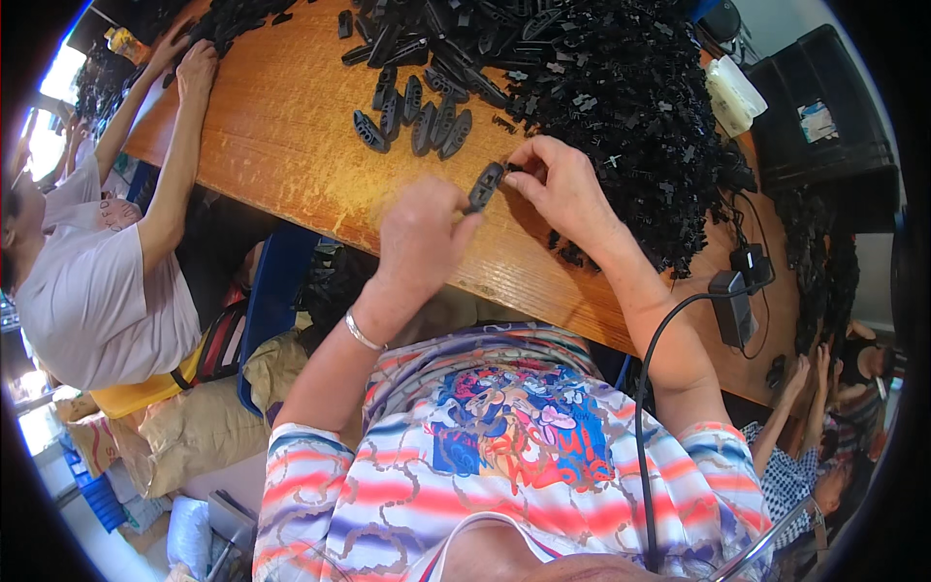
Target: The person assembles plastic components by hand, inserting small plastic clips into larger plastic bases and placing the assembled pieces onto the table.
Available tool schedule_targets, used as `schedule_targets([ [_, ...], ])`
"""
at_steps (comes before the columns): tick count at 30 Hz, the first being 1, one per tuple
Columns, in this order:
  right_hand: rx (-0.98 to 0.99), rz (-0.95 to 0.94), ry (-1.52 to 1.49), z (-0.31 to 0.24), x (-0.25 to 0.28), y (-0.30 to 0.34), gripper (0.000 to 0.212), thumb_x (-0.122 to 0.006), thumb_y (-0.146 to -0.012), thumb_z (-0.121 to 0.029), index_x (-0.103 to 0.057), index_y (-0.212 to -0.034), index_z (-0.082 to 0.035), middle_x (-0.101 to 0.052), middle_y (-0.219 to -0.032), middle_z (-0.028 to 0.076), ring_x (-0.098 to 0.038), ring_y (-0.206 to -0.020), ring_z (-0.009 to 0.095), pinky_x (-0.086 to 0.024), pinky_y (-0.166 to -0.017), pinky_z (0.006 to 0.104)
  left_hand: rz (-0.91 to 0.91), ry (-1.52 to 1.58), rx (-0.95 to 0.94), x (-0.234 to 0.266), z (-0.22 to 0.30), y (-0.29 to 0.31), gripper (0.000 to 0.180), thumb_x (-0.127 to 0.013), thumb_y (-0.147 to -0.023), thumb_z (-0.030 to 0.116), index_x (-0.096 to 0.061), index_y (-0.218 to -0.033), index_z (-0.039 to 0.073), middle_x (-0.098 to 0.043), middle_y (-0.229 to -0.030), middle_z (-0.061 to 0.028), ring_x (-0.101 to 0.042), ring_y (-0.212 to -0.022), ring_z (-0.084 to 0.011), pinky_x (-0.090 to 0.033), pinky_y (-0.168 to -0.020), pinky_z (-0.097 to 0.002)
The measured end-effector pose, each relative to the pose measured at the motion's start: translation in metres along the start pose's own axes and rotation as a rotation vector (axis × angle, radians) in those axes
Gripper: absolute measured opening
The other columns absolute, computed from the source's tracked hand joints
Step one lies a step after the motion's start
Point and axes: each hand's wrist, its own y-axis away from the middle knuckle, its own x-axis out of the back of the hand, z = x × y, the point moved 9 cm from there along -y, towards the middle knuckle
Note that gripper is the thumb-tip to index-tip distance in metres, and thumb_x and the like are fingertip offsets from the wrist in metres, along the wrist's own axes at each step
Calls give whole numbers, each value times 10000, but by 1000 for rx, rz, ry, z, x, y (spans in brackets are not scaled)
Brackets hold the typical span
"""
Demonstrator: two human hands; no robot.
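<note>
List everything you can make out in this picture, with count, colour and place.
Held oval piece: one, dark grey, left hand
Small part: one, black, right fingertips
Loose oval pieces: many, black, table's far centre
Small-part heap: one, black, table's right
Table: one, orange-brown, across the middle
Container: one, whitish, upper right
Bin: one, black, upper right
Cabled boxes: two, dark, right
Sacks: several, tan, lower left
Co-workers: at least three, mixed clothing, left and lower right
Bracelet: one, silver, left wrist
Shirt: one, multicoloured, lower centre
Own hands: two, bare, centre
</note>
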Motion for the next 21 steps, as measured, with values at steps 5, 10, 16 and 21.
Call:
schedule_targets([
  [5,-87,18,-21,-6,-4,25,250,-894,-867,-100,-678,-948,-3,-708,-907,193,-724,-850,392,-562,-728,468,-36,126,11,-2,9,0,142,-810,-939,75,-749,-1065,48,-695,-930,-138,-698,-873,-373,-564,-765,-467],
  [10,97,147,37,-16,-10,42,242,-886,-858,-60,-654,-919,-25,-657,-876,167,-693,-824,401,-550,-707,477,-12,35,-181,1,10,-37,210,-746,-952,12,-757,-1154,69,-682,-1019,-132,-690,-995,-362,-569,-836,-453],
  [16,201,209,-31,-19,-10,48,203,-863,-858,-7,-676,-932,-30,-669,-899,151,-685,-822,406,-554,-714,482,-171,-8,-202,-13,3,-37,249,-762,-928,-1,-748,-1163,81,-667,-1116,-130,-656,-1093,-372,-553,-909,-470],
  [21,182,197,-70,-20,-11,45,166,-855,-866,-15,-713,-949,-32,-683,-915,146,-692,-824,391,-556,-712,469,-160,65,-141,-8,-4,-31,249,-834,-877,35,-724,-1098,67,-667,-1095,-127,-652,-1078,-379,-547,-907,-472],
])
